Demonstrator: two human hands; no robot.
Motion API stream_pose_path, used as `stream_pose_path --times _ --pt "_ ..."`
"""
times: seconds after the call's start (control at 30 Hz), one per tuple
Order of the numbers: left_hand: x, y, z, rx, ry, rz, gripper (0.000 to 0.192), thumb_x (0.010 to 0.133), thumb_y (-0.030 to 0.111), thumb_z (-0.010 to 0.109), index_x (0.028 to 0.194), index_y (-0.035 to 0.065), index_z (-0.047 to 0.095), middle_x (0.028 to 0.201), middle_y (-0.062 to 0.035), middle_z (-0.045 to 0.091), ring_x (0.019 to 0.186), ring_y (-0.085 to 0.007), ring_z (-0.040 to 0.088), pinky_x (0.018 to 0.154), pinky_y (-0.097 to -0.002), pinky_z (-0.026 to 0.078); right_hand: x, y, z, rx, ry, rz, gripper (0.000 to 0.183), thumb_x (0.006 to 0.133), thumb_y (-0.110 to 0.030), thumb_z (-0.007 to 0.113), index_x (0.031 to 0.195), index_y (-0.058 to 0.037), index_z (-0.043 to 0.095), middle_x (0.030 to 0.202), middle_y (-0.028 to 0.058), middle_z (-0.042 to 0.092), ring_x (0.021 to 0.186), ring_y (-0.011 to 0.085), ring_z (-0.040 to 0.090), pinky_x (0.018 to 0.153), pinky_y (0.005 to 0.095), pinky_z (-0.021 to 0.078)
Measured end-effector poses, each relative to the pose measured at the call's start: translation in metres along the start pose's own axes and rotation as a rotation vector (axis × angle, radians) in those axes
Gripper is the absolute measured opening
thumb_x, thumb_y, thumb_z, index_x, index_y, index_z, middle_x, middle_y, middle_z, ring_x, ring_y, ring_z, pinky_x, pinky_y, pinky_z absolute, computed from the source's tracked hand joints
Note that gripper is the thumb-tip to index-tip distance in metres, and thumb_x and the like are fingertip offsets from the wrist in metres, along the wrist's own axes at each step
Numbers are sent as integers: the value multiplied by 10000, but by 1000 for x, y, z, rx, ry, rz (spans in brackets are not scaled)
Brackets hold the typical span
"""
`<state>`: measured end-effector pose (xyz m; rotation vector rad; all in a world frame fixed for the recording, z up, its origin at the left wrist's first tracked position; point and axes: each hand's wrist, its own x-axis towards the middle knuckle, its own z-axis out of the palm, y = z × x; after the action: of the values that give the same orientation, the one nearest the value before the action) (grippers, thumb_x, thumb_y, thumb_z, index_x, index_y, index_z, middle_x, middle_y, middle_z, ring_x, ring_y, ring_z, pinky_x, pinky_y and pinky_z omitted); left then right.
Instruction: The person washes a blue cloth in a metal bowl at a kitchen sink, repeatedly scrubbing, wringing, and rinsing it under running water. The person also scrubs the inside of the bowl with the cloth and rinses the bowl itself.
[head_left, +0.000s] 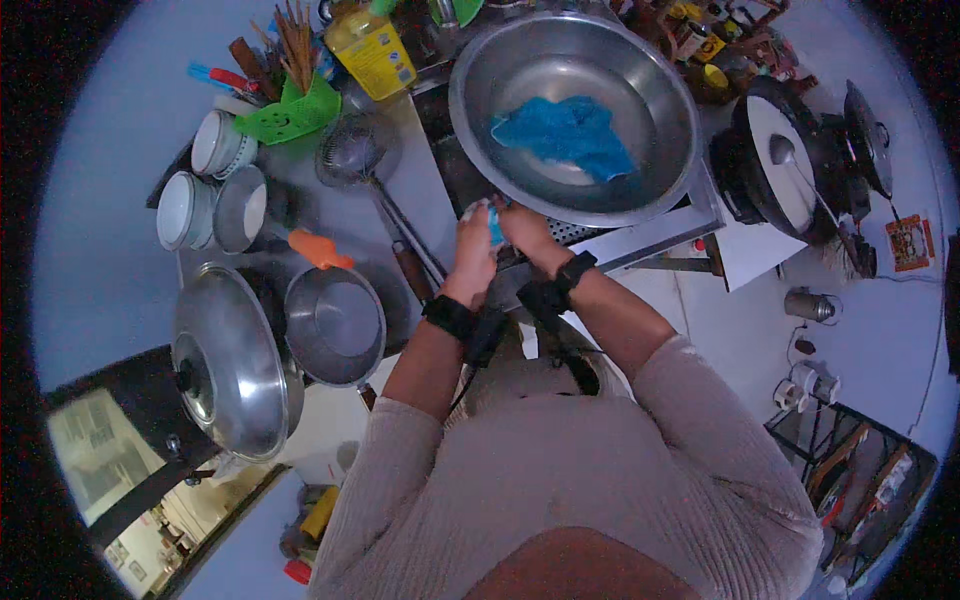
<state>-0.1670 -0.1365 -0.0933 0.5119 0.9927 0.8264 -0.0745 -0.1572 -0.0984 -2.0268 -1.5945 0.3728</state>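
Observation:
My left hand (475, 241) and my right hand (528, 231) are close together just in front of a wide stainless steel basin (679, 142). Both are closed around a small light-blue cloth-like piece (494, 225), mostly hidden by the fingers. A wet-looking blue cloth (566, 135) lies crumpled on the bottom of the basin, apart from my hands. Beneath the basin's near rim shows a perforated metal drain surface (574, 231). Each wrist wears a black strap.
To the left are a wire skimmer (352, 150), a grey saucepan (335, 322), a lidded steel wok (240, 367), white bowls (180, 210) and a green chopstick basket (296, 112). A yellow-labelled jug (373, 52) stands behind. At right sits a dark cooker with a ladle (784, 150).

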Motion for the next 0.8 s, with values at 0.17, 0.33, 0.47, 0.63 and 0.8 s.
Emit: stream_pose_path --times 0.17,0.33,0.47,0.63,0.8 --pt "31 3 -53 -92 -436 -85 219 883 245 441 992 67 508 860 -55 566 826 -197 556 745 -327 448 -23 -39 -26 333 38 -56 196 815 -218 473 863 -43 548 784 231 577 733 396 567 646 447 466" --pt "4 -3 -12 192 -157 197 200 879 236 455 978 73 515 857 -59 565 814 -198 553 740 -343 445 -3 -26 -28 324 -108 245 313 844 -281 426 1036 -54 524 971 244 552 884 414 528 761 464 431" --pt "2 7 -2 -56 -91 -78 201 879 257 460 961 84 520 853 -48 564 795 -173 549 714 -331 445 -7 -14 -14 318 25 178 366 841 -299 466 1055 -8 522 1033 268 526 1021 396 479 862 410 372" --pt "13 13 -31 -192 -357 -135 211 883 279 455 950 89 520 849 -35 562 802 -157 542 729 -317 436 -23 -36 -33 359 -113 49 246 827 -244 476 922 -32 556 832 221 569 783 381 556 677 444 443" --pt "-4 13 -3 -44 -110 -29 215 885 286 452 935 87 521 844 -25 557 780 -153 534 717 -311 430 -4 1 16 25 152 -145 206 810 -216 484 866 -38 571 746 213 571 706 381 564 609 462 455"
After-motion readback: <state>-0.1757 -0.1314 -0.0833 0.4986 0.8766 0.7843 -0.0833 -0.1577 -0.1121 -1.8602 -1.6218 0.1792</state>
